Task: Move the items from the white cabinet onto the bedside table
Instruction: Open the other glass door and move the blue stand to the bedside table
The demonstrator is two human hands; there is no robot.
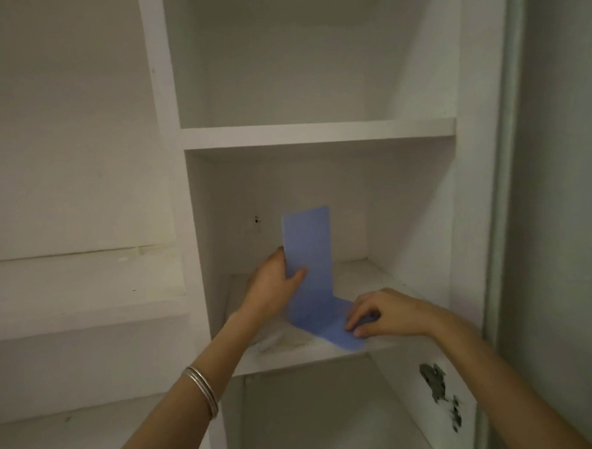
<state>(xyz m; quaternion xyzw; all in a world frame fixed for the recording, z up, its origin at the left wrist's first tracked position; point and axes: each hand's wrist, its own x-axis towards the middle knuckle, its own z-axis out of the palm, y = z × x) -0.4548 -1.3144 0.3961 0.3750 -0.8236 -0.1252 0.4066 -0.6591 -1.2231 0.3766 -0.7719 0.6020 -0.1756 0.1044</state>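
A blue L-shaped bookend [310, 258] stands on the middle shelf of the white cabinet [317, 133]. Its upright plate rises toward the back and its flat foot lies toward the shelf's front edge. My left hand [273, 284] grips the left edge of the upright plate, thumb across its front. My right hand [385, 314] pinches the right end of the flat foot with curled fingers. The bedside table is not in view.
The shelf above and the compartment below hold nothing I can see. The shelf board [369, 272] is stained and dusty. A chipped patch [436, 385] marks the cabinet's lower right panel. A white ledge [78, 290] runs along the left wall.
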